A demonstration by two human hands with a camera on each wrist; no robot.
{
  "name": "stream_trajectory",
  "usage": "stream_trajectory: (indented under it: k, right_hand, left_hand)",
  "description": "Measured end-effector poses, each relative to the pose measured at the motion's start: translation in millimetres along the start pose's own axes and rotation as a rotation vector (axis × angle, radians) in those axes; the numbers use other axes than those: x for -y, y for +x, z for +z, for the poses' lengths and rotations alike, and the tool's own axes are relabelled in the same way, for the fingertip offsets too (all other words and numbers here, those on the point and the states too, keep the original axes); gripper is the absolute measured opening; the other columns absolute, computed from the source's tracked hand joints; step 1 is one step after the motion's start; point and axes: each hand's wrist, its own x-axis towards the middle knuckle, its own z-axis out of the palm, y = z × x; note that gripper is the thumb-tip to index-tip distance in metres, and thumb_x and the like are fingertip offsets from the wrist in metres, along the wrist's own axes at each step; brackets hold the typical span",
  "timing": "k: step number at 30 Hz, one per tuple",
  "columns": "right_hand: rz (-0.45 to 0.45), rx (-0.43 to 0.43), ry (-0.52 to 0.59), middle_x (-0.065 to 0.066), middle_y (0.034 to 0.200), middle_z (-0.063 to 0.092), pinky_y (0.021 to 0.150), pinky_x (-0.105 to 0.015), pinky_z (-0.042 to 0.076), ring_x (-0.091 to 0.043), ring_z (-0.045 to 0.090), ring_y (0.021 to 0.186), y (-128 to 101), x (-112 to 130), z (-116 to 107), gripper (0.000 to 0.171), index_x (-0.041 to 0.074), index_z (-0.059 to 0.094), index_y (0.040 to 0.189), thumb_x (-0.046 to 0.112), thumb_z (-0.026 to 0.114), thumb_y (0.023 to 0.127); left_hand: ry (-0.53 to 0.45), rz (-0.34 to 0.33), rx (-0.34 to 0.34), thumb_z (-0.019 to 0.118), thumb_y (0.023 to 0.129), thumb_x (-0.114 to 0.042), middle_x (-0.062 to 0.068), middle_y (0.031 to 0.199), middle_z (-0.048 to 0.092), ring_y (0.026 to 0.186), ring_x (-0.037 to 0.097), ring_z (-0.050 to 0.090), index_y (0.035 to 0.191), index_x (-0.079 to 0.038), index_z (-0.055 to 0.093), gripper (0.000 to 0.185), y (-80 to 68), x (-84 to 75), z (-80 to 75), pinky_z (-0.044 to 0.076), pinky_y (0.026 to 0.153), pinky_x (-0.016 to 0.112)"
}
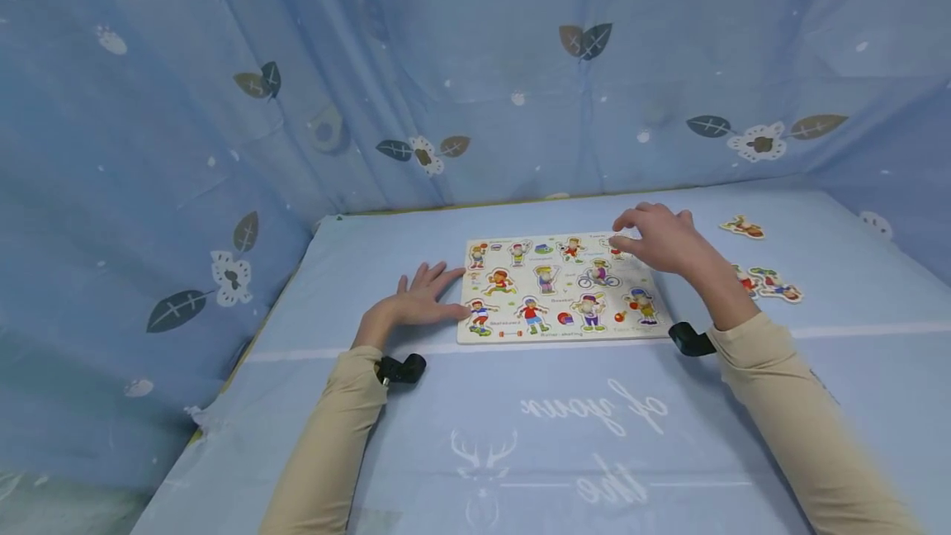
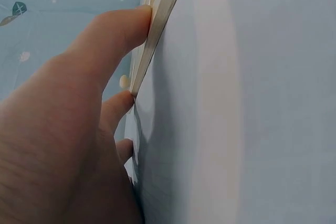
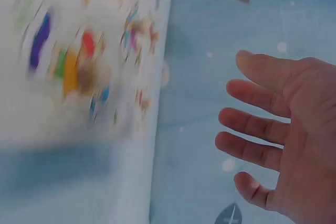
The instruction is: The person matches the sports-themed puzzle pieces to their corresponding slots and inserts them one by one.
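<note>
A wooden puzzle board [image 1: 513,295] with pictures of children at sports lies flat on the table. Along its left edge, my left hand [image 1: 421,301] has its fingers spread, with the thumb and index fingertip right at the edge. The left wrist view shows that thumb [image 2: 118,27] against the side of the board. Over the board's far right corner is my right hand [image 1: 661,238], its fingers apart and loosely bent. Nothing is between the fingers of the right hand [image 3: 294,135] in the right wrist view, where the board is blurred.
Loose puzzle pieces lie right of the board: one piece [image 1: 743,227] farther back, and another piece [image 1: 776,285] beside one partly hidden by the right arm. A pale blue cloth [image 1: 565,452] covers the table. Blue curtains [image 1: 483,64] hang behind and at the sides.
</note>
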Motion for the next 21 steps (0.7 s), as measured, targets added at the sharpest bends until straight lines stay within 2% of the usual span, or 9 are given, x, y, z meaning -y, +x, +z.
stream_trajectory:
  k: [5,9,12,16,21]
  right_hand:
    - [0.027,0.003,-0.031,-0.023,0.122,0.060,0.090,-0.070,0.031,-0.041,0.053,0.114,-13.6,-27.4,-5.0,0.029,0.002,0.065,0.121,0.017,0.063,0.096]
    - [0.053,0.018,-0.042,-0.023,0.120,0.060,0.092,-0.073,0.029,-0.043,0.052,0.113,-25.2,-47.1,-8.5,0.027,0.001,0.065,0.121,0.007,0.062,0.095]
    - [0.065,0.025,-0.053,-0.024,0.119,0.060,0.091,-0.075,0.028,-0.044,0.052,0.112,-33.9,-59.4,-11.2,0.027,0.000,0.065,0.120,0.006,0.062,0.093]
    - [0.076,0.027,-0.081,-0.024,0.116,0.061,0.084,-0.070,0.034,-0.042,0.054,0.108,-43.0,-75.8,-12.5,0.027,0.000,0.065,0.119,0.006,0.063,0.093]
    - [0.112,0.072,-0.052,-0.026,0.115,0.061,0.083,-0.070,0.033,-0.040,0.055,0.105,-49.5,-97.2,-11.9,0.029,-0.003,0.064,0.120,0.007,0.063,0.092]
  left_hand:
    - [-0.004,0.001,-0.008,0.055,0.087,-0.068,0.008,0.167,0.002,0.152,0.035,-0.012,0.159,-0.031,0.019,0.089,0.2,3.5,0.1,-0.008,0.117,0.063]
    - [-0.006,0.001,-0.002,0.055,0.086,-0.068,0.008,0.167,0.001,0.152,0.035,-0.013,0.159,-0.031,0.018,0.090,1.3,3.9,0.5,-0.008,0.117,0.063]
    - [-0.008,-0.003,0.004,0.055,0.086,-0.068,0.008,0.167,0.001,0.152,0.035,-0.013,0.159,-0.031,0.018,0.090,1.2,2.8,0.7,-0.008,0.117,0.063]
    - [-0.005,-0.007,0.008,0.055,0.087,-0.067,0.008,0.167,0.001,0.152,0.035,-0.012,0.159,-0.031,0.018,0.089,1.2,1.7,1.1,-0.008,0.117,0.064]
    - [-0.007,-0.007,0.008,0.056,0.087,-0.066,0.008,0.167,0.001,0.152,0.035,-0.012,0.159,-0.031,0.018,0.089,1.8,0.6,1.9,-0.008,0.117,0.063]
